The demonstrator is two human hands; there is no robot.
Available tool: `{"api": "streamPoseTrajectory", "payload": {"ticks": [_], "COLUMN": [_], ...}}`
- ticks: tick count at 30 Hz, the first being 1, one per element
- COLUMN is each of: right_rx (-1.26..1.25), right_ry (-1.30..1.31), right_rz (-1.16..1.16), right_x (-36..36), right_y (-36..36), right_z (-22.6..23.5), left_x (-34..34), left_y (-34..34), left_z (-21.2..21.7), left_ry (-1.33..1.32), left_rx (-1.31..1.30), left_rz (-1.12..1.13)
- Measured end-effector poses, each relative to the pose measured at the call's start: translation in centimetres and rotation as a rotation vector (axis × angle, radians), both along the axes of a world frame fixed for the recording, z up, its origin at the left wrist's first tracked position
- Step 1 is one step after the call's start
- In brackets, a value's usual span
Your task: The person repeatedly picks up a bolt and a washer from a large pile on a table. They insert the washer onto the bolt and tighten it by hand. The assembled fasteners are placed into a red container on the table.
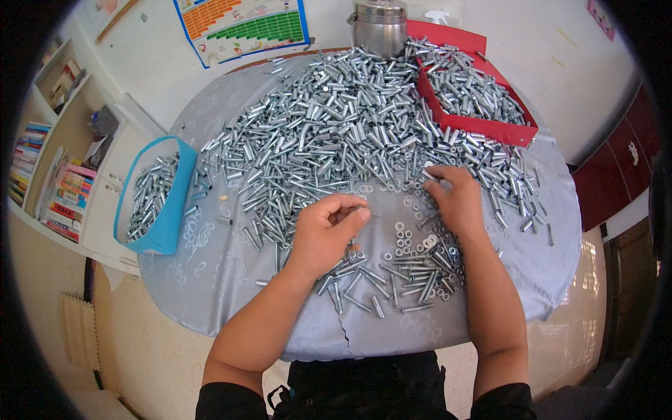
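Observation:
My left hand [327,227] hovers over the near edge of a big heap of silver bolts and sleeves [336,133]. Its fingers are curled in with the thumb against them, and whatever they hold is too small to make out. To the right, my right hand [456,199] reaches down at the heap's edge among loose washers. Thumb and forefinger come together there near a small shiny metal piece I cannot identify. Between my forearms lie loose bolts [413,276], and several flat washers [401,238] sit beside them.
A blue box [168,217] of metal sleeves stands at the left. A red box [483,129] full of similar parts is at the back right, near a lidded steel pot [380,31]. A grey cloth [210,287], cracked at the front, covers the round table.

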State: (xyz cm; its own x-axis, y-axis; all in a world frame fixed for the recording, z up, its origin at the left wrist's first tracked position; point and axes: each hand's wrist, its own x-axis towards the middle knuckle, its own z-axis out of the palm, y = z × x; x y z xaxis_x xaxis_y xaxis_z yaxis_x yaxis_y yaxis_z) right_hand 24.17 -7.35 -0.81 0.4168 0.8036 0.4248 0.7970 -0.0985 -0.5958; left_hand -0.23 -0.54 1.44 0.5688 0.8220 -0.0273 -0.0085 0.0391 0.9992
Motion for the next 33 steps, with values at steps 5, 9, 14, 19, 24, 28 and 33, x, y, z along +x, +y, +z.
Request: {"api": "streamPoseTrajectory", "payload": {"ticks": [5, 9, 14, 19, 24, 28, 33], "right_rx": [0.079, 0.060, 0.185, 0.142, 0.062, 0.005, 0.003], "right_ry": [0.509, 1.049, 1.228, 1.006, 1.032, 1.026, 1.005], "right_rz": [0.134, 0.333, 0.297, 0.342, 0.349, 0.354, 0.369], "right_x": [-1.3, -2.0, -3.2, -2.2, -2.9, -3.5, -3.5], "right_y": [-0.2, -0.6, -0.5, -0.7, -1.1, -1.2, -1.2], "right_z": [1.3, 2.6, 2.7, 1.6, 2.3, 2.4, 2.3], "left_x": [0.0, -0.2, 0.0, 0.0, 0.2, 0.1, 0.2], "left_y": [0.3, 0.3, 0.4, 0.5, 0.7, 0.6, 0.7], "left_z": [-0.3, -0.2, -0.8, -1.0, -1.4, -1.2, -1.1], "left_ry": [-0.105, -0.150, -0.217, -0.231, -0.265, -0.239, -0.228], "left_rx": [-0.118, -0.205, -0.271, -0.283, -0.264, -0.272, -0.292], "left_rz": [-0.013, -0.007, -0.010, -0.020, -0.038, -0.022, -0.007]}}
